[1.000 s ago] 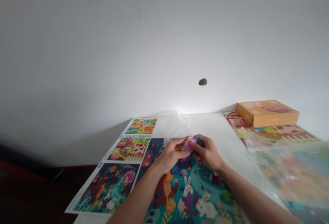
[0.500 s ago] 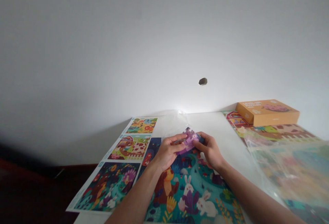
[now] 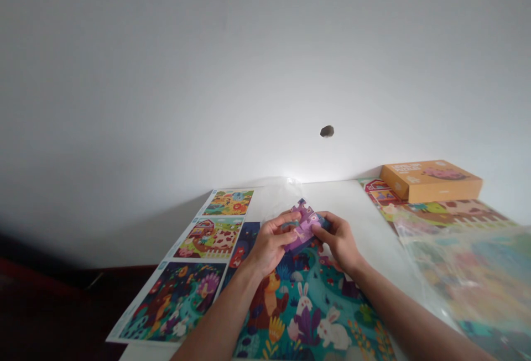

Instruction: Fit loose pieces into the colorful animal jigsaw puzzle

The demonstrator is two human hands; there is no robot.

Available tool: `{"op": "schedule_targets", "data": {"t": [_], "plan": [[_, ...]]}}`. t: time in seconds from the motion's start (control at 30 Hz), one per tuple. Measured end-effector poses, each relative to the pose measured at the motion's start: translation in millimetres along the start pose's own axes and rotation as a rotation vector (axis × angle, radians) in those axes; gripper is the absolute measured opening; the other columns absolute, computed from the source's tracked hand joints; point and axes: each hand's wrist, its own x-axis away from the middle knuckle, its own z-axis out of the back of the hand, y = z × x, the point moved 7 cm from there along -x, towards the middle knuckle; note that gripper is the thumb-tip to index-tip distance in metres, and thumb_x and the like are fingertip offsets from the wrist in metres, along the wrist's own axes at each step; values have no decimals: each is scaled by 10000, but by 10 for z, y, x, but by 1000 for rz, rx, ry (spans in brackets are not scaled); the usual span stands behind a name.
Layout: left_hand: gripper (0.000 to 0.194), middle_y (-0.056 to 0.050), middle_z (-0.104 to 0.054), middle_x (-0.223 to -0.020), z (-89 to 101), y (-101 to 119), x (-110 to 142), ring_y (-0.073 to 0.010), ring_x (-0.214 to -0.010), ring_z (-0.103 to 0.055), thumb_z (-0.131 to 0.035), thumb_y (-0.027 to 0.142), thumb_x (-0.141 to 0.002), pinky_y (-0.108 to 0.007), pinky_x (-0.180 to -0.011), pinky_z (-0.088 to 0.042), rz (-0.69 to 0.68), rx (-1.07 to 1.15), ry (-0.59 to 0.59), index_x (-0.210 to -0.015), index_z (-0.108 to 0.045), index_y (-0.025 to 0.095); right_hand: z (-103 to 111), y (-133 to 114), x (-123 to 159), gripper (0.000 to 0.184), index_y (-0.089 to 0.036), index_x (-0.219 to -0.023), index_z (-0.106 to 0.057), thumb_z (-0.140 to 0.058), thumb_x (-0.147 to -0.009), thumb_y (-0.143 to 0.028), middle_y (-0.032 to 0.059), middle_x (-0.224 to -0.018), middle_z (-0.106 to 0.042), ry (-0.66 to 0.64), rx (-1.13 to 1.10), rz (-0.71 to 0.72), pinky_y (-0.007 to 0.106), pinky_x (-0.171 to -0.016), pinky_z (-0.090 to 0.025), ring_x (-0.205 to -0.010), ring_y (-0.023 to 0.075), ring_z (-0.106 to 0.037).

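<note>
Joined purple puzzle pieces (image 3: 306, 229) with knobbed edges are held up in front of me, tilted toward my eyes. My left hand (image 3: 275, 239) pinches their left side between thumb and fingers. On the right side my right hand (image 3: 335, 238) grips them, the thumb lying on the printed face. Below both hands lies a partly assembled forest puzzle (image 3: 307, 305) with white rabbits, a brown bear and a teal path. My forearms and hands cover parts of it.
A reference sheet (image 3: 207, 260) with three pictures lies at the left table edge. An orange puzzle box (image 3: 435, 178) sits at the back right on a farm puzzle (image 3: 468, 213). A clear plastic bag (image 3: 477, 272) covers the right side. The wall (image 3: 265, 73) rises behind.
The purple pieces are turned slightly in my hands, and their top corner stands a little higher. Both hands stay in nearly the same place.
</note>
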Motion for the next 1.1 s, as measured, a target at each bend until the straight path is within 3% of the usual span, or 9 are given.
{"op": "schedule_targets", "data": {"t": [0.23,0.43,0.63,0.97,1.1], "plan": [[569,-36,-689,-818,-24,-2,12,-64,-609,-540,-817,133,-592,-203,-617,-401,45,-10,-19,-1148,-700,167,-35,89,-27,414,-157,-1037,-613,-718,-752,-439,-36,-582,-586,-60,31,-31,226,-418,-405,-444,109,-497],[539,-52,-692,-885,-72,33,35,-94,-695,-579,-812,102,-574,-210,-668,-429,28,0,-14,-1102,-722,167,-44,151,-32,418,-143,-1028,-610,-729,-746,-428,-40,-590,-572,-72,6,-85,227,-428,-448,-478,115,-527],[576,-48,-700,-865,-42,1,27,-90,-703,-579,-822,99,-575,-193,-660,-424,60,12,-15,-1137,-709,150,47,139,-58,379,-130,-935,-637,-726,-742,-444,-2,-607,-624,49,125,-85,225,-423,-444,-487,131,-559],[556,-81,-746,-934,24,7,4,-114,-694,-652,-806,82,-589,-233,-716,-480,42,106,35,-1133,-707,142,4,89,-22,338,-142,-933,-651,-753,-738,-398,-6,-662,-622,-46,29,7,228,-470,-441,-525,114,-537],[528,-101,-732,-1057,64,49,-12,-171,-827,-684,-805,90,-603,-290,-809,-501,4,173,58,-1119,-706,144,-2,84,-22,325,-140,-882,-644,-758,-722,-399,-18,-611,-594,-56,0,-8,223,-435,-414,-473,99,-496]]}}
